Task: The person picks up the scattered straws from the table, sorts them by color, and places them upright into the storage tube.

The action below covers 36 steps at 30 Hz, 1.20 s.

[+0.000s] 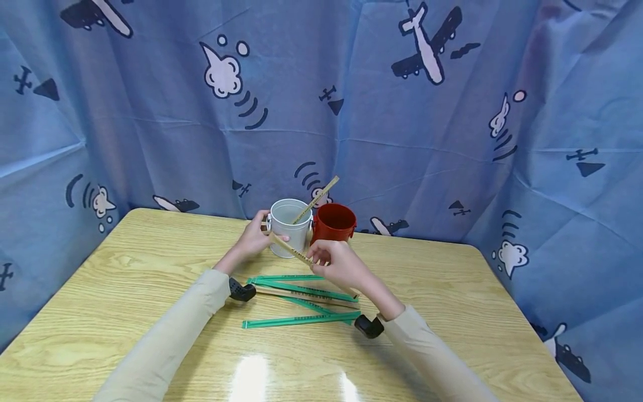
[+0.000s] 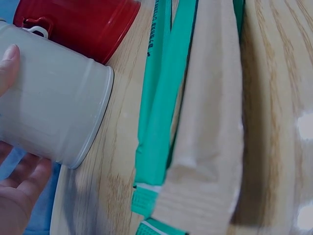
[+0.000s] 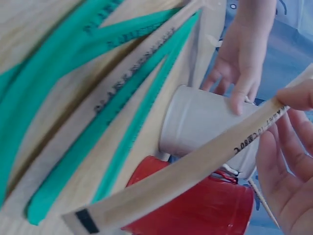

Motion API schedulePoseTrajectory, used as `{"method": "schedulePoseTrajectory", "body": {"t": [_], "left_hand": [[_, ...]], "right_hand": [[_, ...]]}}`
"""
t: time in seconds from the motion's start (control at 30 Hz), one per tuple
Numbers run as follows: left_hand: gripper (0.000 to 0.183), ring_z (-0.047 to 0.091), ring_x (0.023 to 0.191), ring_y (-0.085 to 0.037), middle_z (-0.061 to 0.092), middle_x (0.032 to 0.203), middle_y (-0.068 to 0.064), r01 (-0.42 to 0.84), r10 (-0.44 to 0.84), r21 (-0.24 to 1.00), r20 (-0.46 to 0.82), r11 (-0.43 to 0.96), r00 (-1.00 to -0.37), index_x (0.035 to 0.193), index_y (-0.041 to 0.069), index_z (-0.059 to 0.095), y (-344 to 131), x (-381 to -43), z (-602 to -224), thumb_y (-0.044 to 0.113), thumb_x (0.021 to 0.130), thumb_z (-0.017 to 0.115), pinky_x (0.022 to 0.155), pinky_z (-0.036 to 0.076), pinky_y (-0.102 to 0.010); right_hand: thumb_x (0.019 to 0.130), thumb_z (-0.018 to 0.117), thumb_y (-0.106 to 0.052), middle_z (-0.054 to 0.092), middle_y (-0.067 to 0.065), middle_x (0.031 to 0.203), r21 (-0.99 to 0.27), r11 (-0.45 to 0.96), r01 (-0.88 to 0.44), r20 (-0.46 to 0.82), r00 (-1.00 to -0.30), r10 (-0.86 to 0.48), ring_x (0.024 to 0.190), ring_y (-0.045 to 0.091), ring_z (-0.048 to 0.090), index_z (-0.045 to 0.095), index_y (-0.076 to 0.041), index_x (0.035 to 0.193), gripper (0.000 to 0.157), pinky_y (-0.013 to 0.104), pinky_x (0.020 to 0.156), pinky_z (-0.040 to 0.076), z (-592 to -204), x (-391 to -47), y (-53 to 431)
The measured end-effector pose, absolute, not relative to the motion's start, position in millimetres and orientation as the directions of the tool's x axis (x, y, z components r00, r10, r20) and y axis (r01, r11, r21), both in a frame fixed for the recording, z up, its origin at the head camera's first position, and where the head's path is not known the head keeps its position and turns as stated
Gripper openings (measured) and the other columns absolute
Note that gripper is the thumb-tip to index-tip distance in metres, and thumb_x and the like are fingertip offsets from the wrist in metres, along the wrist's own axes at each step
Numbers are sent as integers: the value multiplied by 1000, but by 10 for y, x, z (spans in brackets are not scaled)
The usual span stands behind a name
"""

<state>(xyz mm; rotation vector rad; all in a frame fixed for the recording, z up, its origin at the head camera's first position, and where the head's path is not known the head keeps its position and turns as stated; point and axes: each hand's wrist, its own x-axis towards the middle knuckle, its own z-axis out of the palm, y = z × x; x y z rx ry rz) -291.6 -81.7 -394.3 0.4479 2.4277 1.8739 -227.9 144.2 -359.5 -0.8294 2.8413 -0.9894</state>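
Observation:
My left hand holds the white bucket from its left side, thumb across the front and fingers by the handle mount. One long brown paper packet leans inside that bucket, its upper end sticking out past the rim. Between thumb and fingers, my right hand pinches another long brown packet with dark print, held slanted in front of the buckets. Its far end overlaps the white bucket in the head view. Below, green packets and a brown packet lie crossed on the table.
A red bucket stands right beside the white one, to its right. Behind both hangs a blue curtain with airplane prints, along the back edge of the wooden table. Black wrist cameras sit at the sleeve cuffs.

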Motion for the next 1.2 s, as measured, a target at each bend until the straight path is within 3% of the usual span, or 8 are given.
{"method": "schedulePoseTrajectory", "body": {"t": [0.17, 0.3, 0.7, 1.0, 1.2], "left_hand": [[78, 51, 122, -43, 43, 134, -23, 206, 250, 954, 149, 216, -957, 142, 0, 31, -818, -3125, -4186, 7, 79, 77, 100, 47, -51], [82, 47, 127, -41, 42, 139, -19, 184, 243, 955, 125, 234, -962, 143, 5, 29, -818, -3187, -4266, 16, 79, 79, 104, 43, -53], [83, 47, 127, -40, 42, 139, -20, 214, 256, 952, 157, 217, -954, 144, 3, 29, -822, -3214, -4298, 16, 79, 79, 105, 43, -51], [82, 47, 128, -39, 42, 139, -19, 197, 242, 954, 141, 226, -960, 143, 3, 29, -812, -3198, -4277, 14, 79, 79, 106, 42, -49], [82, 48, 126, -38, 43, 138, -18, 194, 235, 954, 139, 230, -962, 143, 4, 30, -809, -3197, -4273, 13, 79, 79, 105, 43, -49]], "right_hand": [[82, 69, -2, 66, 4, 83, -608, 624, -490, 232, -862, -451, 73, 12, 59, 65, -9, 95, 15, 22, 70, 53, -3517, -2305, 1415], [82, 69, -2, 67, 5, 86, -618, 602, -505, 312, -861, -402, 75, 13, 60, 65, -9, 95, 15, 23, 69, 54, -3440, -2322, 1383], [85, 69, -4, 68, 12, 90, -666, 489, -563, 509, -823, -253, 80, 21, 64, 65, -4, 100, 15, 33, 72, 58, -3210, -2420, 1301], [87, 64, 1, 67, 23, 94, -744, 375, -553, 566, -820, -84, 83, 20, 63, 62, 5, 104, 18, 15, 72, 52, -2940, -2379, 1158], [87, 62, 3, 64, 25, 95, -751, 331, -572, 602, -799, -16, 84, 13, 60, 60, 8, 103, 17, 14, 74, 53, -2731, -2259, 1034]]}}
